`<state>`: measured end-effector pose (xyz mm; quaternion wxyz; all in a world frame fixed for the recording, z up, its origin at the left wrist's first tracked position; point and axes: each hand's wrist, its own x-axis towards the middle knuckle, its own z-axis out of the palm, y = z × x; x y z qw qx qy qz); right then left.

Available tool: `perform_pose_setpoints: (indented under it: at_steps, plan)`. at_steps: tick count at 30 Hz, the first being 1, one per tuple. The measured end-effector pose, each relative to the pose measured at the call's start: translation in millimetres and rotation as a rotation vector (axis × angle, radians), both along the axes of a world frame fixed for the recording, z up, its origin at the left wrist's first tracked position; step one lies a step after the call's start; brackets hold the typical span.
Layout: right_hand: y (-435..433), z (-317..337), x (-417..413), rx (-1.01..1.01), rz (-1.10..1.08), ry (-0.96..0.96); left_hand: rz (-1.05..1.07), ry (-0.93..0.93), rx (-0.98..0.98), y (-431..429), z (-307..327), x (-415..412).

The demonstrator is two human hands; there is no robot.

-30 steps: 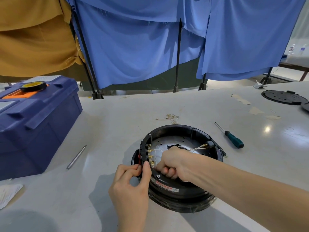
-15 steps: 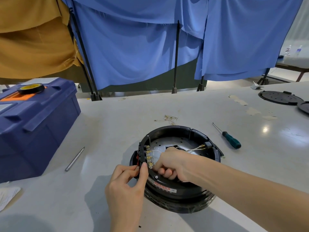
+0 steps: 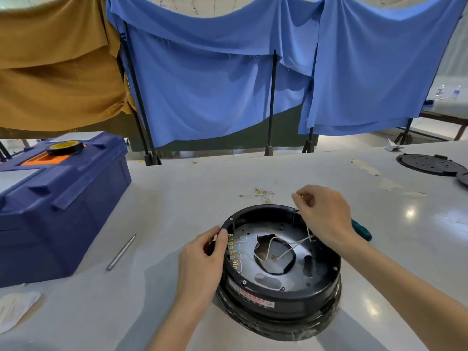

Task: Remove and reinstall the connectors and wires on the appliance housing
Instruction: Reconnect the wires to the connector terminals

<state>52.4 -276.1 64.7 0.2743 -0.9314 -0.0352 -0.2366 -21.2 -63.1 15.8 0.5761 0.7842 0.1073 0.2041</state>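
Plainly, the housing [image 3: 278,298] sits open side up on the desk [image 3: 177,198], close in front of the person. It looks rigid and fairly weighty, likely to skid on the smooth top unless steadied at its rim. The brass connectors [image 3: 231,247] line its left inner wall, and the white wires [image 3: 286,245] trail limp across the metal floor. These look thin and easily kinked, so I would pull at the metal tab, never the strand.

The left hand [image 3: 200,259] grips the rim beside the connectors, thumb on top. The right hand [image 3: 321,214] hangs over the far rim with its fingers [image 3: 300,196] curled and pinched together. Whether a wire end lies between them I cannot tell.

Loose strands [image 3: 260,193] lie just beyond, and a screwdriver [image 3: 362,230] shows behind the right wrist.
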Motion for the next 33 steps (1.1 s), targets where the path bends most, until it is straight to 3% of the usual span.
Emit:
perform_pose_setpoints:
  at_steps: [6,18,23,25,28,33]
  plan:
    - [-13.4,-17.4,13.7,0.318,0.252,0.354,0.004,-0.001,0.01,-0.8,-6.1,14.8]
    - [19.0,-32.1,21.4,0.353,0.344,0.4,0.132,0.006,0.069,30.4,-4.5,26.5]
    - [16.4,-25.4,17.2,0.849,0.462,0.46,0.18,0.022,0.065,38.7,-3.4,30.9]
    - [9.4,-27.2,15.6,0.936,0.491,0.486,0.177,0.009,0.06,38.4,-4.0,30.1]
    - [12.2,-30.7,13.3,0.759,0.481,0.497,0.189,0.005,0.062,35.8,-2.8,30.4]
    - [30.6,-26.6,21.6,-0.002,0.47,0.378,0.191,0.008,0.071,34.3,-1.9,30.4]
